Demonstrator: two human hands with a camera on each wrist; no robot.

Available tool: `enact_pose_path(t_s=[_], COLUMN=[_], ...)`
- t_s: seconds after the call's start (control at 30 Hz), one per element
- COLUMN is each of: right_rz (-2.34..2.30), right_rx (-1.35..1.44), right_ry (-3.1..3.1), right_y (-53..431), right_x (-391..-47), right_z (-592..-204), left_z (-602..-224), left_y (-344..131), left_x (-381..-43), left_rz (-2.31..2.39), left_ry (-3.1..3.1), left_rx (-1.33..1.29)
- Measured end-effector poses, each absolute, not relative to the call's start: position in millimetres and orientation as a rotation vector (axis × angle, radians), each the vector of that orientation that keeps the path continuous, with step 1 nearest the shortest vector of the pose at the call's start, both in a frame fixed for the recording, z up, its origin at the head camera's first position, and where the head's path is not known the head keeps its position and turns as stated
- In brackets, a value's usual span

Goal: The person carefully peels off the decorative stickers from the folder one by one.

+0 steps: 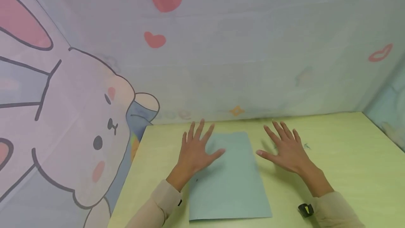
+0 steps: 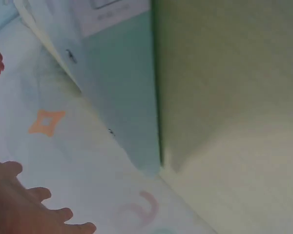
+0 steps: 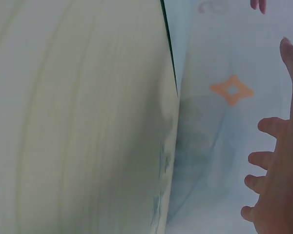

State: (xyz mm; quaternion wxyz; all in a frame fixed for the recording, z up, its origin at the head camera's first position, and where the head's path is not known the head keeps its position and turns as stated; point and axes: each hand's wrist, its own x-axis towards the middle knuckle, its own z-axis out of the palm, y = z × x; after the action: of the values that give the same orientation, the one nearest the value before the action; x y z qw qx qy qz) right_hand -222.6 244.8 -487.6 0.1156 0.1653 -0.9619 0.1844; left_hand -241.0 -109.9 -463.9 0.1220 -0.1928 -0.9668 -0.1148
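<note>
Left hand (image 1: 194, 154): fingers spread wide and nearly straight, thumb held well out; nothing is in its hold.
Right hand (image 1: 288, 153): fingers likewise fanned and extended, thumb reaching inward; it holds nothing either.
Blue sheet (image 1: 233, 182): lies between the two hands, below the left thumb and reaching nearer the person than either set of fingers; its right edge runs just beside the right thumb's tip. Whether it is single or folded, I cannot tell.
Contact: shadows fall beneath both palms, so the fingers seem to hover; a light touch cannot be ruled out.
Table (image 1: 354, 164): yellow-green, spreading under and around the fingers.
Blue-green flecks (image 1: 307, 146): just outside the right hand's little finger; too small to identify.
Backdrop (image 1: 237, 76): rises beyond the fingertips.
Steadying: flat left fingers, pressed lightly near the left edge, should keep the sheet from sliding.
Lifting: a thin edge probably suits a right thumb slipped under it, with the fingers closing from above.
Risk: uneven pressure from the two hands could skew or crease it.
</note>
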Motion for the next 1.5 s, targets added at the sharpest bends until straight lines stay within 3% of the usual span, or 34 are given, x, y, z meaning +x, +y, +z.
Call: enact_pose_path(t_s=[0.73,1.1,1.5], right_rz=[0.621,0.667,0.763], right_rx=[0.493,0.634,0.878], right_ry=[-2.897,-2.92,-3.004], right_y=[225.5,198.7,174.8], right_x=[-220.8,-208.3,-189.7], right_z=[-497.5,-501.1,-487.3], left_z=[-493.8,-498.3,-483.6], left_y=[-139.7,-146.9,-141.2], left_x=[-236.2,-226.3,-207.3], left_rz=[-0.3,-0.466,-0.696], left_ry=[-3.057,-3.068,-3.153], left_rx=[-0.279,0.004,0.085])
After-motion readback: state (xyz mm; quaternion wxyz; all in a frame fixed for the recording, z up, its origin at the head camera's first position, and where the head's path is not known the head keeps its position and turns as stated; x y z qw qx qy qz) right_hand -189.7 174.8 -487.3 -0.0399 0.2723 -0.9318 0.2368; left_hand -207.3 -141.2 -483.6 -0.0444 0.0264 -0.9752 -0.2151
